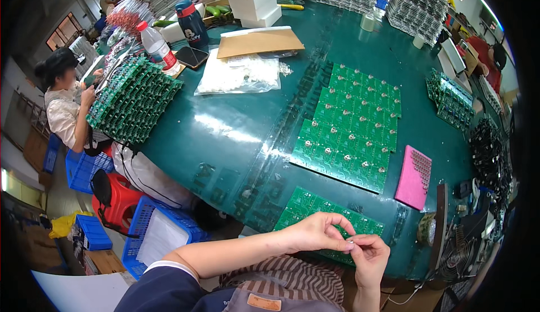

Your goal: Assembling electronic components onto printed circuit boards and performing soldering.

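Pinching a tiny pale piece point(351, 242), our left hand point(322, 232) and right hand point(372, 253) meet above a green rectangular circuit board point(315, 202), teal tabletop point(225, 138) stretching left.

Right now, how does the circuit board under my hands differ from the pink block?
The circuit board is green and wider; the pink block is narrower, topped with small metal parts. Your left hand partly hides the board; the block is unobstructed. Both lie on the green table.

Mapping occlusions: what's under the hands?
A green board: its far strip and part of its near edge show. The left hand and right hand hide some between; any parts there can't be seen.
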{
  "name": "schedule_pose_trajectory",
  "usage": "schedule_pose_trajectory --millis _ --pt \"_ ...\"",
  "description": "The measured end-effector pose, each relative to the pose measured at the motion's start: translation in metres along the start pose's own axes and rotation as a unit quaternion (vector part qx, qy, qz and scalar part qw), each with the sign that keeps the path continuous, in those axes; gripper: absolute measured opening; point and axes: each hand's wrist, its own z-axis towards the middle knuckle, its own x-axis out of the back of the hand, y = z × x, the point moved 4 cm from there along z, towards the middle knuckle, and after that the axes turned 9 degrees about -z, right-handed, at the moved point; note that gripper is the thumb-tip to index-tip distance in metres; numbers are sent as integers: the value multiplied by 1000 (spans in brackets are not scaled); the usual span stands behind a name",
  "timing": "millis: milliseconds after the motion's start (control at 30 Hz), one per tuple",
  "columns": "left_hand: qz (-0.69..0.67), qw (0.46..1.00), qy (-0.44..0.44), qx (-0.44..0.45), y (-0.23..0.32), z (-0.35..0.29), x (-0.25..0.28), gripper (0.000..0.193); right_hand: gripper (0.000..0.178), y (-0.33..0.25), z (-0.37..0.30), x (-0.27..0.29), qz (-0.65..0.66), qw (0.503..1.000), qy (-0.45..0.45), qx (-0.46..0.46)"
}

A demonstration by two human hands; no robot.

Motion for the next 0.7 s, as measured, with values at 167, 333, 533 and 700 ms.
schedule_pose_trajectory --millis 167,333,533,700 --pt "430 897 80 -60 84 -2 28 32 12 -2 4 6 -76 997 23 24" --pt "620 415 588 -311 207 1 165 34 15 -8 5 14 -132 989 48 50" --pt "630 378 646 -209 224 21 251 52 15 -5 1 22 -152 985 66 42" --pt "667 354 597 -272 213 35 246 50 14 -1 1 28 -147 985 78 39"
